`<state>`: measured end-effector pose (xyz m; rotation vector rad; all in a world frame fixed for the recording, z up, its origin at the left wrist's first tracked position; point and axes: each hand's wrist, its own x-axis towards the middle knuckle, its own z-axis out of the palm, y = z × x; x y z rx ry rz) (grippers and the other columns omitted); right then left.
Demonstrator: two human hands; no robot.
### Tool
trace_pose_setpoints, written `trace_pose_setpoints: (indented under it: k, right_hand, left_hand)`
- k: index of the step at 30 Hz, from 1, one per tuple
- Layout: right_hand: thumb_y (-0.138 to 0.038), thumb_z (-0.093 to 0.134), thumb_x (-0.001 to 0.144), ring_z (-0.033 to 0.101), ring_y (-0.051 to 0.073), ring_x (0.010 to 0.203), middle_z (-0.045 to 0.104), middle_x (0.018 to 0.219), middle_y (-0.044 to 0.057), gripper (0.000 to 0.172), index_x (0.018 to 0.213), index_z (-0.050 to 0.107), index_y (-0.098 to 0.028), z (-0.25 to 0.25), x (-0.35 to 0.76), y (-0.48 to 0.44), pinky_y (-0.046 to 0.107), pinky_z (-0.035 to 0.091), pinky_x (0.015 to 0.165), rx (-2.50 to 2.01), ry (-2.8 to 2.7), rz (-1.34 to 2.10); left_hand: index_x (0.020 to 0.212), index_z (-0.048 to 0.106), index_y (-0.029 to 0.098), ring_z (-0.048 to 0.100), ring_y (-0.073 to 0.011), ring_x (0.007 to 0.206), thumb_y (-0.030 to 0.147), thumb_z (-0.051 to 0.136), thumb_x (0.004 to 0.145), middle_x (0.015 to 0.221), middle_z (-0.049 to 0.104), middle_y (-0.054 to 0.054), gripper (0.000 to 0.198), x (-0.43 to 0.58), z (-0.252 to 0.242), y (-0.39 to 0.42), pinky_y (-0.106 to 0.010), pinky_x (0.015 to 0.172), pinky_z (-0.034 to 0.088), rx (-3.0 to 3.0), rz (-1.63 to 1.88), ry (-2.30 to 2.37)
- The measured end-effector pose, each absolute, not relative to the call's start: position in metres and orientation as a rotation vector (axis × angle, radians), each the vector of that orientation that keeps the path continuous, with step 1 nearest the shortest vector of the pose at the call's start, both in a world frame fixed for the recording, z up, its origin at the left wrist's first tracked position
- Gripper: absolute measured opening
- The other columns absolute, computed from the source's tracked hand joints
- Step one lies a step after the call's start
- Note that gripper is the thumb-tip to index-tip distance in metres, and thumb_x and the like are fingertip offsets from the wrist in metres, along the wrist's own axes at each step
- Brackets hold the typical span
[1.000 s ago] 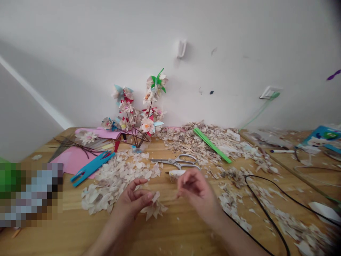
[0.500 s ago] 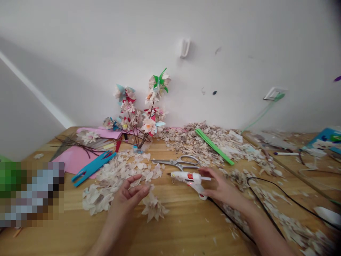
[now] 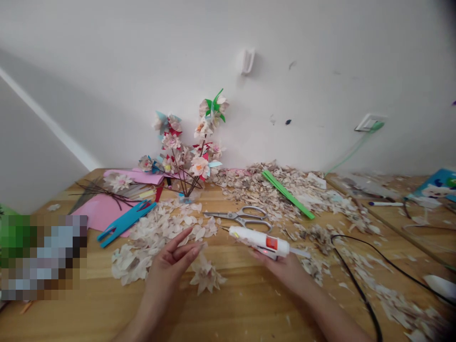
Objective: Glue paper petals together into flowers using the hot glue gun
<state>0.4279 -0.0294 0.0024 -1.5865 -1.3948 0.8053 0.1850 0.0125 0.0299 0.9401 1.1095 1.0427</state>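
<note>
The right hand [image 3: 280,267] grips a white glue gun [image 3: 254,238] while the left hand [image 3: 173,259] pinches a pale petal [image 3: 203,247] near a flower [image 3: 207,278] on the desk [image 3: 213,319].

White is shown by the body of the glue gun [image 3: 261,240], broken by an orange-red panel [image 3: 271,243]. The loose flower [image 3: 207,277] and nearer petals [image 3: 130,263] are tinted cream, while the farther heap [image 3: 245,185] is flecked with brown and grey. The standing blossoms [image 3: 200,167] are trimmed in red, light blue and green. The scissors [image 3: 239,216] are coloured silver-grey, one strip [image 3: 132,216] bright blue, another [image 3: 288,194] vivid green, and the sheet [image 3: 101,211] pink. The desk [image 3: 178,318] is patterned with light-brown wood grain.
</note>
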Motion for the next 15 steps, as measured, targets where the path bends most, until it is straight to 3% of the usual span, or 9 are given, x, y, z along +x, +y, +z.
trace_pose_setpoints:
  k: [8, 15]
  right_hand:
    - [-0.042, 0.063, 0.072, 0.061, 0.022, 0.064, 0.066, 0.071, 0.002, 0.017, 0.072, 0.065, -0.025, 0.018, 0.41, -0.047, 0.033, 0.053, 0.063, -1.369, -1.625, 0.847]
    - [-0.041, 0.062, 0.073, 0.061, 0.022, 0.066, 0.065, 0.069, 0.001, 0.017, 0.073, 0.065, -0.025, 0.016, 0.408, -0.047, 0.031, 0.053, 0.062, -1.446, -1.619, 0.859]
  left_hand:
    - [0.116, 0.056, 0.021, 0.067, -0.0191, 0.093, 0.032, 0.076, 0.061, 0.082, 0.076, -0.001, 0.06, 0.187, 0.025, 0.014, -0.028, 0.091, 0.044, 0.933, 1.09, 1.119]
    - [0.114, 0.057, 0.022, 0.067, -0.0184, 0.09, 0.032, 0.077, 0.06, 0.077, 0.076, -0.001, 0.059, 0.185, 0.02, 0.015, -0.026, 0.086, 0.045, 0.927, 1.078, 1.1]
